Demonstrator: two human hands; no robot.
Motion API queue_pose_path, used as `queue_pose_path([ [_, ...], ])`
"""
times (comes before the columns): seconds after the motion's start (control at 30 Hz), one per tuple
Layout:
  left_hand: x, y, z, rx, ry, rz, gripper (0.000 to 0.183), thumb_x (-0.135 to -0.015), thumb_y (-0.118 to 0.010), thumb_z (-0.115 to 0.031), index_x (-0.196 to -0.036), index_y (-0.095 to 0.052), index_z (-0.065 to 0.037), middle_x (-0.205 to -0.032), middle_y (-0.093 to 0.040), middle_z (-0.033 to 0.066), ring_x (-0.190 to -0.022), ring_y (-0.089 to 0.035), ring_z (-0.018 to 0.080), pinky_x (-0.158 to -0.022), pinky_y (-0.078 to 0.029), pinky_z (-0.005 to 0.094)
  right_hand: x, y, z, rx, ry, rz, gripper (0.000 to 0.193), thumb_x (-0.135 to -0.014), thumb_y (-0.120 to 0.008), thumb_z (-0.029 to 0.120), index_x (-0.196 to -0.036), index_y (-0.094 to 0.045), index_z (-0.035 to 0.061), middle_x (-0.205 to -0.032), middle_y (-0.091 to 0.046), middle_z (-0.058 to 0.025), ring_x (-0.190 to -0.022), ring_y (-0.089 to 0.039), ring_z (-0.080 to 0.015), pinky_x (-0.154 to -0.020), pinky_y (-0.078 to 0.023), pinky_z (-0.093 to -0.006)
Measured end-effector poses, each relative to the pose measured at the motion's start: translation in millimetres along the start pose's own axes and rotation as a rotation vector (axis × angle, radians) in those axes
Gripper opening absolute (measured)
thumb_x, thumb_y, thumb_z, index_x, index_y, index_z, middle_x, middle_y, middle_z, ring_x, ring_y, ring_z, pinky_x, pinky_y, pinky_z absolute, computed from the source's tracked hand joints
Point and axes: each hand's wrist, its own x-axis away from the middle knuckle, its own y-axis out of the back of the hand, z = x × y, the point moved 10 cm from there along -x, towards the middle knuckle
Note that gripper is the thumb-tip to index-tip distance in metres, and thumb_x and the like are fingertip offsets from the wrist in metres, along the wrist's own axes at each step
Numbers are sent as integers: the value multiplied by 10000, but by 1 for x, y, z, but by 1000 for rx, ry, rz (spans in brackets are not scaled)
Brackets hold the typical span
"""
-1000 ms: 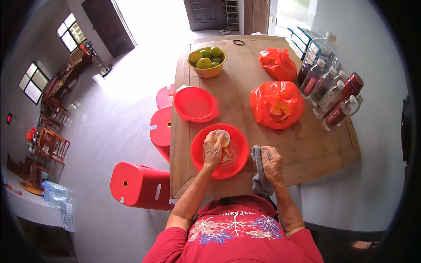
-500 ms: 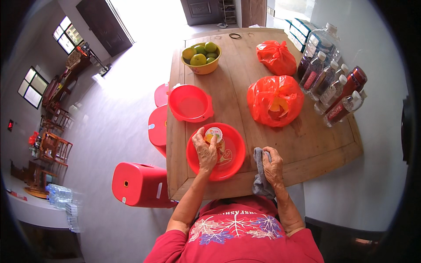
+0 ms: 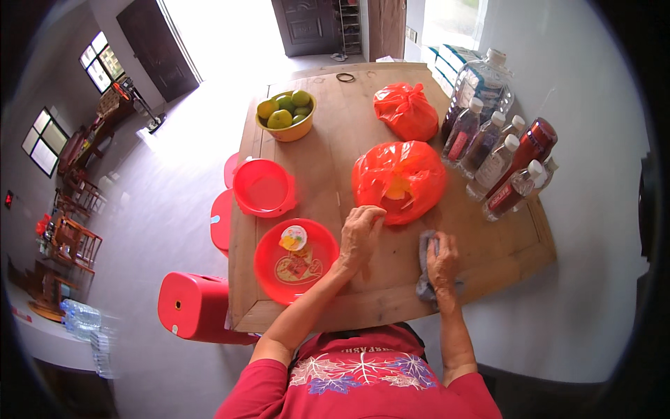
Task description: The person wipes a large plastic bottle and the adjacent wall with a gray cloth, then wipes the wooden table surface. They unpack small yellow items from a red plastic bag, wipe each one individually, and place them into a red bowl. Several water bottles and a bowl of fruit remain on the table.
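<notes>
My left hand (image 3: 361, 237) is at the near left edge of an open red plastic bag (image 3: 419, 160). Its fingers are curled together, and whatever may be between them is hidden. My right hand (image 3: 443, 262) grips a grey cloth (image 3: 424, 279) against the wooden table near its front edge. Left of my left hand stands a red basin (image 3: 264, 269) with a picture on its bottom. A small cup with a white printed lid (image 3: 294, 237) and a yellow-orange piece (image 3: 287, 243) lie in it.
Beyond the basin are a red bowl (image 3: 241, 188) and a yellow bowl (image 3: 293, 133) of green citrus fruit. A knotted red bag (image 3: 405, 112) sits farther back. Several bottles (image 3: 494, 167) and a dark red flask (image 3: 537, 146) line the right side. Red stools (image 3: 202, 307) stand left of the table (image 3: 335, 167).
My left hand has left the lidded cup in the basin and moved right to the red bag. My right hand has pushed the cloth slightly forward. The view has shifted right.
</notes>
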Motion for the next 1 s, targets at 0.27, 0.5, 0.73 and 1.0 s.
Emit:
queue_pose_path([
  [0.27, -33, -103, 43, -144, 230, 199, 327, -760, -739, -199, -1016, -646, -17, -1013, -633, 214, -1029, -591, 377, -858, -486, 433, 3, -7, -18, -246, -68, 83, 183, -834, -610, 121, -1004, -613, 52, -914, -580, -161, -823, -591, -373, -709, -473, -447],
  [0.5, -18, -133, 45, -307, 304, 269, 473, -729, -741, -327, -1111, -636, -70, -1317, -402, 208, -1072, -550, 424, -864, -494, 512, 0, -14, -14, -332, -63, 125, 190, -807, -637, 94, -990, -613, 49, -901, -601, -150, -827, -610, -350, -711, -485, -430],
  [0.73, -12, -115, 32, -229, 363, 113, 695, -664, -776, -190, -1251, -442, -24, -1182, -484, 238, -1072, -561, 402, -888, -480, 464, -6, -23, -13, -359, -26, 170, 186, -815, -615, 96, -992, -616, 39, -928, -600, -150, -839, -609, -348, -718, -484, -426],
  [1.0, 41, -60, 43, 601, 562, -125, 639, -697, -804, -68, -1163, -365, -62, -990, -508, 55, -865, -552, 130, -697, -524, 304, -9, -22, -30, -495, -89, 113, 204, -819, -554, 103, -990, -597, -2, -927, -616, -174, -834, -604, -362, -766, -483, -423],
])
